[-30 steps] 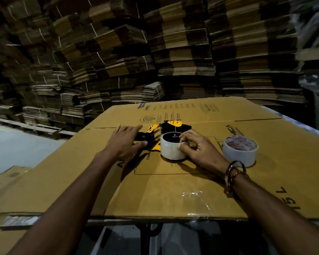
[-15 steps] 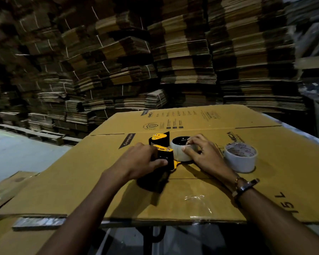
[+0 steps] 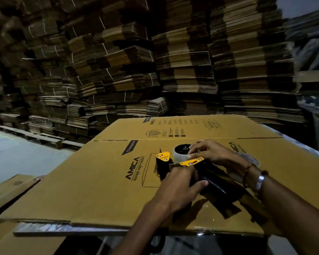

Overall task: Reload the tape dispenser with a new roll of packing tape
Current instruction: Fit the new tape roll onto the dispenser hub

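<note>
Head view: on the flattened cardboard box (image 3: 103,181) covering the surface, the left hand (image 3: 177,190) wraps its grip around the black handle of the tape dispenser (image 3: 184,170) (yellow plates on top). The right hand (image 3: 212,153) pinches the tape roll (image 3: 180,154) seated on the dispenser's hub. Stacked cardboard (image 3: 155,61) rises behind.

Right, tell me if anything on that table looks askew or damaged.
Nothing is damaged. The tape dispenser lies on its side on the cardboard sheet, held by the left hand, while the right hand seats the tape roll.
</note>
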`<state>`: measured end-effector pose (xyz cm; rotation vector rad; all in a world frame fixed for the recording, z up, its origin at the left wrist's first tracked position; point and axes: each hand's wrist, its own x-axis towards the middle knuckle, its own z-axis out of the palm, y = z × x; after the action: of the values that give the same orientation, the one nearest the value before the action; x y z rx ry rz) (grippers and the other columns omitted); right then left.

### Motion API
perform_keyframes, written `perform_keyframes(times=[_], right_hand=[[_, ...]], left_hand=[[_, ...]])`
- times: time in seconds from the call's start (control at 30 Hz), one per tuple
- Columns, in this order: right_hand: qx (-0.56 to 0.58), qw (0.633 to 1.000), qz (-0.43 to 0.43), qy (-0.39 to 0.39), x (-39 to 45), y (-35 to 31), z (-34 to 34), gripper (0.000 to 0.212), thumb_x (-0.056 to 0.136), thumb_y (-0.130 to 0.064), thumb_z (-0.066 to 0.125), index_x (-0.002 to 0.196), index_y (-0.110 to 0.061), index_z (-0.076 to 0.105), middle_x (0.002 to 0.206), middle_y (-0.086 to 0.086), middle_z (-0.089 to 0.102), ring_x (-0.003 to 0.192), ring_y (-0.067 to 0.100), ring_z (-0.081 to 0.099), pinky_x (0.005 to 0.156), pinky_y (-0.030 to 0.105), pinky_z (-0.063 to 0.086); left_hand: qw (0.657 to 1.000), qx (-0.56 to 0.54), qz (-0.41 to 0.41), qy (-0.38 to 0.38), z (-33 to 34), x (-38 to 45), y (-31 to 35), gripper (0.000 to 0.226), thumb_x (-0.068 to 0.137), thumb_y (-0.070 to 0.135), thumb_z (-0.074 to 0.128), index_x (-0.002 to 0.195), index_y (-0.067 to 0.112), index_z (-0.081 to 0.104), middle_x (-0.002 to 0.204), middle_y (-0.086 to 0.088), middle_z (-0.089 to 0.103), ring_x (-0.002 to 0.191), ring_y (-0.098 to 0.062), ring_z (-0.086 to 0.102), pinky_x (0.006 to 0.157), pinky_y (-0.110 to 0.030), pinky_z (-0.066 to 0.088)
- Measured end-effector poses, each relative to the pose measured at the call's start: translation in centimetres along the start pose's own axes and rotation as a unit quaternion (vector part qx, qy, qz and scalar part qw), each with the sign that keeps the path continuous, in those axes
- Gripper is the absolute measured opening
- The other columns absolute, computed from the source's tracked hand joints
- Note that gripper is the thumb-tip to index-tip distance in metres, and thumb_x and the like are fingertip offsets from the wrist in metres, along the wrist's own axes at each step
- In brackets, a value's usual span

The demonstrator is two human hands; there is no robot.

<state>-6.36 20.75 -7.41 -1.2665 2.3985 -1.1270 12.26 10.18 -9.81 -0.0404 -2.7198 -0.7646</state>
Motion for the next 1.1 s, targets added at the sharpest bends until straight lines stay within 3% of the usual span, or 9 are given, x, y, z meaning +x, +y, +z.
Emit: perform_keyframes(times=[0.13,0.3,0.4,0.53,0.63,0.73,0.83,1.0,1.1], right_hand=[[-0.031,0.995,0.001,-0.09,0.9,-0.7,-2.1,0.028,0.075,-0.04,0.079,0.096,-0.022,0.081,0.121,-0.004,0.061,0.119,0.017,0.056,0.103,0.042,0.048],[-0.084,0.987,0.005,-0.139,1.9,-1.4,-2.8,0.019,0.085,-0.026,0.076,0.1,-0.016,0.08,0.12,-0.005,0.062,0.117,0.018,0.058,0.093,0.035,0.051],[-0.087,0.985,0.004,-0.146,1.9,-1.3,-2.7,0.02,0.084,-0.028,0.077,0.1,-0.016,0.08,0.121,-0.007,0.063,0.121,0.014,0.056,0.099,0.037,0.049],[-0.058,0.99,-0.007,-0.129,1.3,-0.8,-2.5,0.014,0.09,-0.017,0.071,0.101,-0.017,0.079,0.123,-0.002,0.063,0.119,0.019,0.058,0.103,0.04,0.048],[-0.031,0.989,0.007,-0.144,1.3,-0.8,-2.5,0.013,0.09,-0.018,0.069,0.096,-0.024,0.079,0.119,-0.005,0.065,0.114,0.018,0.061,0.103,0.043,0.05],[-0.047,0.988,0.022,-0.145,1.3,-1.0,-2.5,0.013,0.09,-0.021,0.07,0.1,-0.022,0.079,0.125,-0.008,0.062,0.119,0.016,0.057,0.107,0.045,0.046],[-0.062,0.987,0.034,-0.142,1.1,-1.4,-2.5,0.015,0.091,-0.022,0.069,0.105,-0.02,0.076,0.132,-0.007,0.058,0.128,0.018,0.05,0.106,0.038,0.043],[-0.097,0.988,0.036,-0.111,0.6,-2.0,-2.1,0.02,0.09,-0.02,0.07,0.109,-0.021,0.075,0.136,-0.005,0.057,0.128,0.017,0.05,0.109,0.043,0.042],[-0.169,0.985,0.003,-0.02,-0.8,-2.9,-1.6,0.022,0.089,-0.022,0.071,0.109,-0.028,0.073,0.129,-0.009,0.06,0.121,0.013,0.053,0.1,0.034,0.046]], left_hand=[[1.0,0.023,0.02,0.008,1.3,0.4,1.0,0.036,0.093,0.054,0.056,0.106,0.021,0.062,0.106,-0.003,0.065,0.097,-0.023,0.061,0.081,-0.046,0.054],[0.999,0.02,0.049,-0.009,2.4,1.2,2.5,0.036,0.093,0.05,0.058,0.111,0.018,0.06,0.109,-0.005,0.064,0.099,-0.025,0.061,0.082,-0.044,0.055],[0.997,0.034,0.065,-0.005,2.5,1.3,3.2,0.032,0.094,0.047,0.059,0.107,0.017,0.06,0.106,-0.005,0.064,0.094,-0.024,0.06,0.078,-0.043,0.054],[0.989,-0.031,0.075,0.127,0.6,1.2,3.0,0.019,0.098,0.037,0.056,0.101,0.02,0.064,0.099,0.005,0.062,0.088,-0.009,0.055,0.079,-0.033,0.052],[0.981,0.004,0.015,0.196,-1.6,3.3,0.4,0.021,0.1,0.033,0.052,0.113,0.019,0.063,0.108,0.008,0.052,0.101,-0.008,0.043,0.089,-0.026,0.042],[0.99,0.057,-0.056,0.115,-2.9,5.9,-2.6,0.029,0.1,0.036,0.05,0.121,0.021,0.063,0.129,0.002,0.049,0.12,-0.016,0.041,0.103,-0.037,0.04],[0.993,0.08,-0.087,0.002,-3.3,6.9,-3.9,0.036,0.102,0.038,0.046,0.128,0.021,0.063,0.143,-0.004,0.042,0.129,-0.026,0.039,0.107,-0.048,0.038],[0.993,-0.044,-0.112,-0.017,-3.0,6.4,-4.2,0.034,0.102,0.024,0.042,0.128,0.018,0.063,0.124,-0.011,0.061,0.105,-0.026,0.059,0.096,-0.049,0.051],[0.989,-0.08,-0.124,-0.011,-2.7,6.2,-4.5,0.035,0.101,0.023,0.04,0.127,0.022,0.063,0.118,-0.01,0.065,0.102,-0.027,0.063,0.093,-0.047,0.053]])
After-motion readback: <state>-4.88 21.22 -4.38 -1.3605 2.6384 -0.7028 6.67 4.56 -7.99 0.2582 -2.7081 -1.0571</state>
